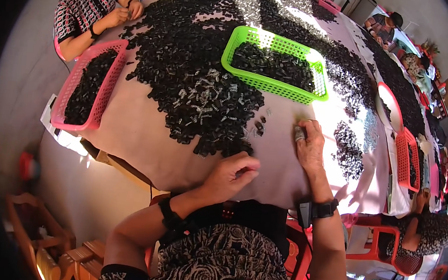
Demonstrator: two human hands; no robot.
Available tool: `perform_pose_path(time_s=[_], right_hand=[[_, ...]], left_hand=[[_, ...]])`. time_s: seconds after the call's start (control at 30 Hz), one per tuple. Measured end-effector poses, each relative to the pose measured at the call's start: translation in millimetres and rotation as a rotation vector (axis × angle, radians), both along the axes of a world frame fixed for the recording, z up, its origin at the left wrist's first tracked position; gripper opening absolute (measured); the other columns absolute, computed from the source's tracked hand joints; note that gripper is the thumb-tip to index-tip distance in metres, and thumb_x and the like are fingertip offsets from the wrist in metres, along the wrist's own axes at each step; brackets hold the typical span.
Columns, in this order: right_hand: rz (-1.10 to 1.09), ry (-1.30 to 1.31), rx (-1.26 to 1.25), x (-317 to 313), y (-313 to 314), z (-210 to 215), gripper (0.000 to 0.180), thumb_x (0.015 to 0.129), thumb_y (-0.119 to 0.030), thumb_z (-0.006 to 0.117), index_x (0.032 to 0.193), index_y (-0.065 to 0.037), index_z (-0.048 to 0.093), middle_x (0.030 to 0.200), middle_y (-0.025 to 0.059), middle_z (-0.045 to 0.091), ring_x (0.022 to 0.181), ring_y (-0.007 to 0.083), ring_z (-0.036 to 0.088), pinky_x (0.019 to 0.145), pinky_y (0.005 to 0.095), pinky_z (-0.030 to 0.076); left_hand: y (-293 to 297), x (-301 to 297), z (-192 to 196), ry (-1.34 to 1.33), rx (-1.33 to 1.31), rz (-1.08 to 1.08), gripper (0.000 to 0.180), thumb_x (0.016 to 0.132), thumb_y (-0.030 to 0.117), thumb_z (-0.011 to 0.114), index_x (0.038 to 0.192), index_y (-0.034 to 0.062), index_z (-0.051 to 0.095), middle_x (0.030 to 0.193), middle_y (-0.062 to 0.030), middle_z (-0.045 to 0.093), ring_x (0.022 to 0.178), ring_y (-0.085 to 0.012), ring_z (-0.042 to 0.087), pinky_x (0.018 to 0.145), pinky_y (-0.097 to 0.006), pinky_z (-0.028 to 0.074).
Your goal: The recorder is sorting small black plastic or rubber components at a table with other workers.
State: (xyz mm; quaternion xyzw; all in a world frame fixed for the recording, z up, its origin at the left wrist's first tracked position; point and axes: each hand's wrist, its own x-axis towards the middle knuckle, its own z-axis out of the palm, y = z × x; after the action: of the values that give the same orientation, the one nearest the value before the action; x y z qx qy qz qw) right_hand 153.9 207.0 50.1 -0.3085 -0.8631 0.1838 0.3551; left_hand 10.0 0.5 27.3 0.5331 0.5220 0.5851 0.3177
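Observation:
My left hand [231, 176] is closed, its fingers curled toward the thumb, at the near edge of a heap of small black plastic parts [188, 57]. A dark spot shows between its fingers, but I cannot make out whether it is a part or shadow. My right hand [311, 147] is also closed, resting on the pinkish table cover below the green basket [275, 88]. A greyish wrap [300, 133] sits on one of its fingers; anything inside the grip is hidden. Small metal coil springs [206, 98] lie scattered over the heap, left of my hands.
Black parts fill the green basket and a pink basket [115, 56] at the left. Sunlit parts [348, 151] lie at the right, near a red-rimmed round tray [389, 106] and a red basket [407, 161]. A person [89, 11] sits at the far left; others work along the right.

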Motion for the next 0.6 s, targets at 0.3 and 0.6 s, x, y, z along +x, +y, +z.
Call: perform_pose_path(time_s=[0.3,0.6], right_hand=[[0.019,-0.023,0.060,2,0,-5,0.016,0.078,0.007,0.056,0.092,-0.002,0.058,0.095,0.0137,0.059,0.091,0.0345,0.056,0.083,0.0404,0.045],[-0.005,0.032,0.042,3,10,-16,0.008,0.078,-0.004,0.064,0.084,-0.003,0.060,0.085,0.0147,0.056,0.088,0.0352,0.055,0.078,0.0427,0.046]], left_hand=[[-3,4,0,0.054,0.036,0.021,0.015,0.087,0.000,0.063,0.103,0.0007,0.061,0.087,-0.0023,0.055,0.079,-0.0095,0.054,0.071,-0.022,0.045],[3,3,16,0.087,0.096,-0.082,0.012,0.082,-0.001,0.066,0.093,0.0005,0.062,0.079,-0.0039,0.054,0.068,-0.0124,0.053,0.060,-0.025,0.043]])
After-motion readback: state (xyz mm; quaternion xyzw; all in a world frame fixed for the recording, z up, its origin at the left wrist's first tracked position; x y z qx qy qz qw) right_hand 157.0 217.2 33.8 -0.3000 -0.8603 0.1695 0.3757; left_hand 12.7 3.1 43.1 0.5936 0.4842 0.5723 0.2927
